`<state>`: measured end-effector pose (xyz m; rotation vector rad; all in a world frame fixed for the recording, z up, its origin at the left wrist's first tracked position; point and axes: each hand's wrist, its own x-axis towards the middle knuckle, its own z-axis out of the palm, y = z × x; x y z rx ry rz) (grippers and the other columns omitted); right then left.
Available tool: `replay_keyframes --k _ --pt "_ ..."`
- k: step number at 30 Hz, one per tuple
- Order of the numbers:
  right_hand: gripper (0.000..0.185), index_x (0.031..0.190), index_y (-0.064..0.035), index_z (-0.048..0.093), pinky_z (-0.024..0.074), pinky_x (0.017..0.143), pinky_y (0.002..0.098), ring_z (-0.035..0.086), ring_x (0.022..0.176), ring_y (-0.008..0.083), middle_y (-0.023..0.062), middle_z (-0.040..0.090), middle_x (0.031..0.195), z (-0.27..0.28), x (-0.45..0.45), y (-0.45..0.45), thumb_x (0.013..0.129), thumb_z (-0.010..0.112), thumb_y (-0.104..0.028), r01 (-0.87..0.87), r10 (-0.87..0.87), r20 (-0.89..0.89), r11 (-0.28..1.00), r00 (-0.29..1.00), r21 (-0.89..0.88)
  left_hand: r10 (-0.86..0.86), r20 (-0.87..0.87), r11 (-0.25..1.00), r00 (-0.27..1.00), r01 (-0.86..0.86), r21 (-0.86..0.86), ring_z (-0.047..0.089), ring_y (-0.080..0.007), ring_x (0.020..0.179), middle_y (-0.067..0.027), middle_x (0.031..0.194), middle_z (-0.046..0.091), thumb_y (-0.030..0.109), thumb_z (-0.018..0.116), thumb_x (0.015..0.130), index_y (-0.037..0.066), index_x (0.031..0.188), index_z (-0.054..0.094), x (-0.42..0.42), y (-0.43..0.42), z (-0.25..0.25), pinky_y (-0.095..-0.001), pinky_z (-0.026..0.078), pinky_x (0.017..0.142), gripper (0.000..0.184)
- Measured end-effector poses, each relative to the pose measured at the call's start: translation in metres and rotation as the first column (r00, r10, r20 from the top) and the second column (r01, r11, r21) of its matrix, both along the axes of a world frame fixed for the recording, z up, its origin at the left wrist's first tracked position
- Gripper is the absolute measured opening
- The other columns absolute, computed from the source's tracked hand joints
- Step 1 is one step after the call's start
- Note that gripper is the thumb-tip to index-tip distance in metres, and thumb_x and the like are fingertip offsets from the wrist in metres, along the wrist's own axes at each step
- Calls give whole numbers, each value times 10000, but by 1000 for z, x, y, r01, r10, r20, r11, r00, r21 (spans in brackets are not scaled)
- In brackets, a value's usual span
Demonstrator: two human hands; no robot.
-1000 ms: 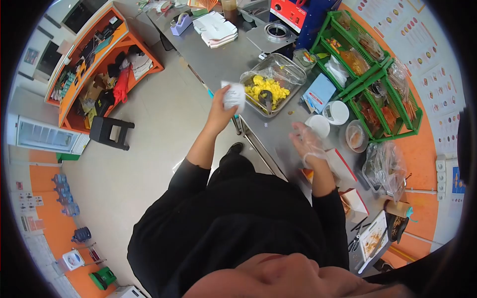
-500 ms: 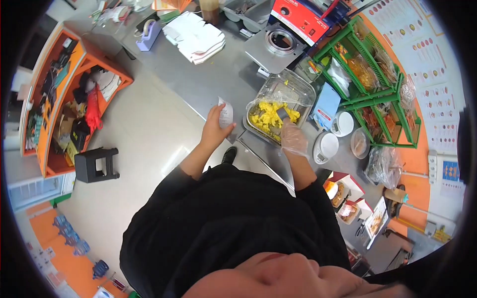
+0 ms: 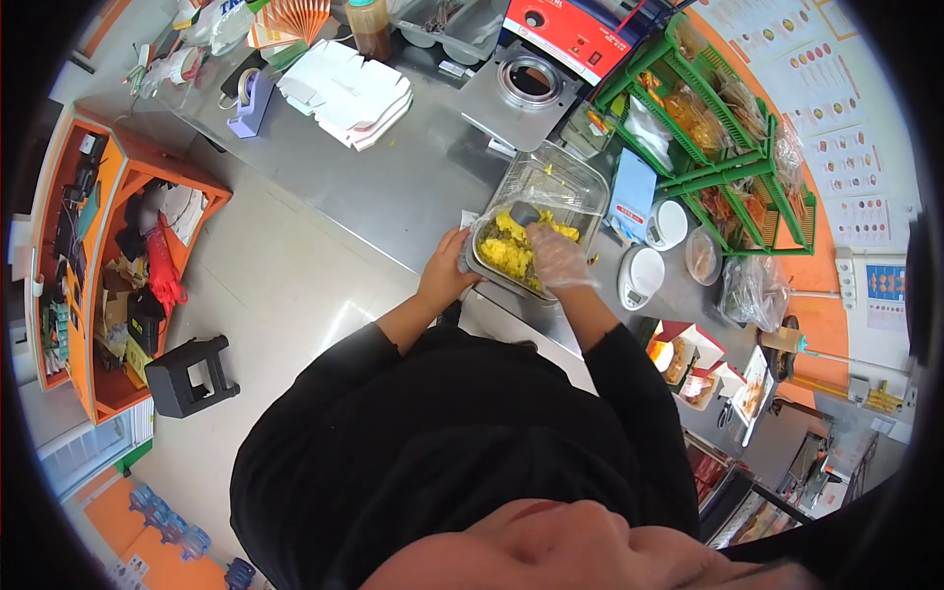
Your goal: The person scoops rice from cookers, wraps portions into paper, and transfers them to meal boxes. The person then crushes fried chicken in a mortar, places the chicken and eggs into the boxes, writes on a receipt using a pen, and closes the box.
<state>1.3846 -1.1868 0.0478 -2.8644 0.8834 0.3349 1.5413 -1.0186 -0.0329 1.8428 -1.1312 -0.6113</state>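
Observation:
A clear rectangular container (image 3: pixel 582 169) holds yellow food (image 3: pixel 505 254) that looks like scrambled egg. My right hand (image 3: pixel 560 258), in a clear plastic glove, is closed around a dark scoop (image 3: pixel 524 213) over the food. At the container's left side is my bare left hand (image 3: pixel 445 269), its fingers wrapped against the rim. A bit of the white paper slip (image 3: pixel 468 218) shows between that hand and the container. Right of the container stand two round white scales (image 3: pixel 644 270), and a blue box (image 3: pixel 632 187) lies behind them.
Green baskets (image 3: pixel 728 167) stand at the back right, beside a red machine (image 3: pixel 565 37). White folded cartons (image 3: pixel 344 93) and a purple tape dispenser (image 3: pixel 252 102) lie on the steel counter (image 3: pixel 324 177). Opened food boxes (image 3: pixel 688 354) sit at right. A black stool (image 3: pixel 192 377) is on the floor.
My right hand went from open near the scales to holding the scoop in the food. My left hand brought the paper slip down to the container's left side. The view has shifted.

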Motion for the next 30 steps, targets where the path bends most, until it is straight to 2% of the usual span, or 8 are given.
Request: replay_keyframes --k 3,7,10,15,19,21,24,30 --pt "202 1098 -81 549 563 767 438 685 945 336 151 633 1054 -18 4 -11 901 511 -60 -108 108 1 994 994 -14 -10 16 1000 1000 11 -23 496 -373 1295 -184 1449 449 216 938 575 46 1401 465 1 2 -1 -402 454 1051 966" --pt "194 1094 -71 558 555 775 455 682 939 357 168 647 1015 7 -5 -11 908 508 -67 -281 283 1 954 959 99 -6 9 999 1000 7 -43 507 -372 1281 -177 1438 461 239 940 575 44 1391 474 2 4 1 -404 460 1041 961" --pt "189 1089 -56 568 546 764 486 679 938 377 195 658 987 12 -17 -2 914 495 -64 -170 196 -96 959 976 227 1 1 999 1000 -1 -48 519 -372 1265 -173 1426 473 247 940 575 44 1380 488 1 3 2 -403 468 1030 945" --pt "155 1008 -39 587 531 741 506 687 825 396 223 677 889 -16 -12 26 938 490 -138 75 -97 99 976 990 206 3 12 996 1000 -2 -84 525 -368 1262 -170 1420 492 225 936 583 49 1363 512 1 4 -1 -400 471 1029 905" --pt "153 992 -34 592 534 744 501 689 844 387 232 681 893 12 10 50 936 488 -130 55 -72 110 987 991 150 6 27 994 1000 -3 -114 525 -367 1264 -171 1418 500 214 936 579 50 1362 517 1 3 -7 -401 468 1034 902" --pt "174 1043 -30 598 558 728 501 706 881 365 208 688 942 33 15 57 920 528 -131 -68 82 -59 975 995 212 2 19 993 1000 1 -118 525 -370 1264 -182 1403 512 202 935 577 34 1352 525 0 3 -8 -403 466 1038 893" --pt "167 1032 -44 609 551 755 487 695 901 379 213 682 951 29 3 44 927 530 -148 -161 163 16 951 987 265 7 39 993 999 -2 -119 525 -375 1265 -197 1393 520 204 940 563 10 1333 537 -4 3 -7 -406 464 1041 890" --pt "171 1024 -81 633 509 848 468 663 957 382 185 681 974 0 -12 11 973 525 -204 -16 -24 82 889 996 458 2 42 992 999 4 -127 525 -382 1266 -211 1392 522 252 952 549 -11 1308 553 -5 2 -8 -409 461 1045 897"
